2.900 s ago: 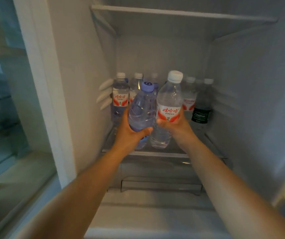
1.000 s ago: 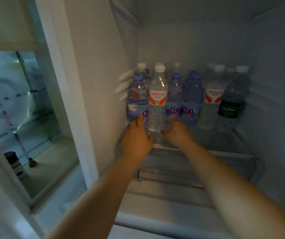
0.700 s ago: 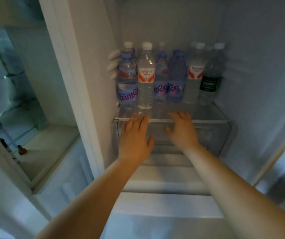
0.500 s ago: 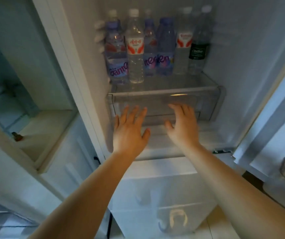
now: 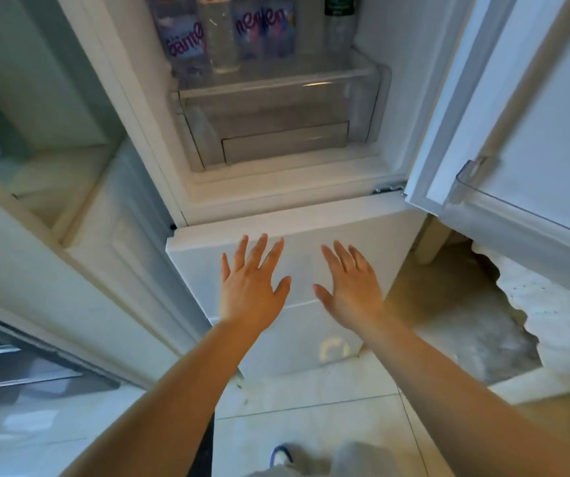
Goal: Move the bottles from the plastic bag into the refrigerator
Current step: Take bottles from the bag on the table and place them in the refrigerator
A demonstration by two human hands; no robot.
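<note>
Several water bottles (image 5: 220,36) stand in a row on the refrigerator shelf (image 5: 276,82) at the top of the view; only their lower halves show. My left hand (image 5: 251,290) and my right hand (image 5: 352,290) hover side by side in front of the white lower freezer door (image 5: 297,242), well below the shelf. Both have spread, straight fingers and hold nothing. At the right edge lies a white plastic bag (image 5: 552,304) on the floor, partly behind the open refrigerator door.
The open refrigerator door (image 5: 535,115) with a clear door bin stands at the right. A clear crisper drawer (image 5: 276,132) sits under the shelf. White cabinets (image 5: 70,235) flank the left. Pale floor tiles (image 5: 311,407) and my shoe are below.
Both hands set their bottles on the shelf, let go and drew back out and down to the freezer door. The view tilted down, so the bottles slid to the top edge.
</note>
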